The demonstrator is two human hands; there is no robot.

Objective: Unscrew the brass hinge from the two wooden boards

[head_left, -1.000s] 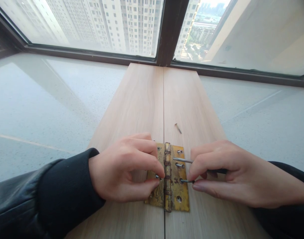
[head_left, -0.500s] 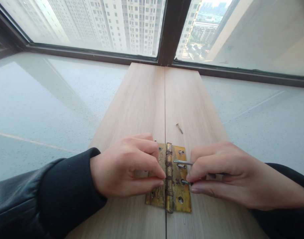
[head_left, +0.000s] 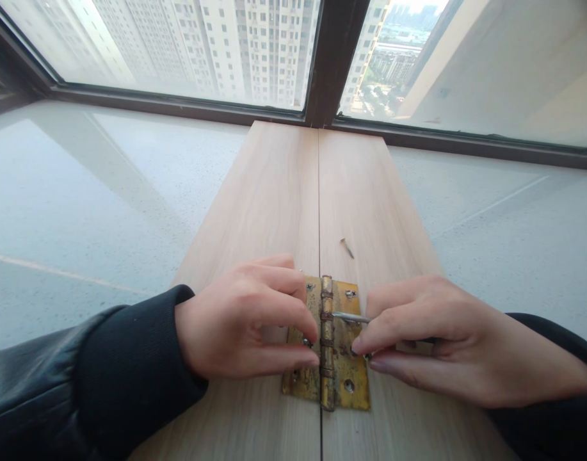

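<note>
A worn brass hinge [head_left: 344, 378] lies flat across the seam of two pale wooden boards [head_left: 283, 192]. My left hand [head_left: 240, 323] rests on the hinge's left leaf, finger and thumb pinched around a small screw [head_left: 305, 342]. My right hand [head_left: 432, 339] is closed on a thin metal screwdriver [head_left: 348, 315], whose shaft points left over the right leaf. Its thumb and forefinger also pinch at a screw on that leaf, which they mostly hide. One screw head [head_left: 349, 294] shows in the upper right hole, and an empty hole [head_left: 349, 385] sits near the bottom.
A loose screw [head_left: 345, 247] lies on the right board beyond the hinge. The boards rest on a grey speckled sill [head_left: 91, 192] that reaches to a dark window frame [head_left: 329, 64]. Tall buildings show through the glass.
My right hand has slid left over the right leaf, so less of the screwdriver shaft shows and the lower screw is covered. My left hand keeps its pinch.
</note>
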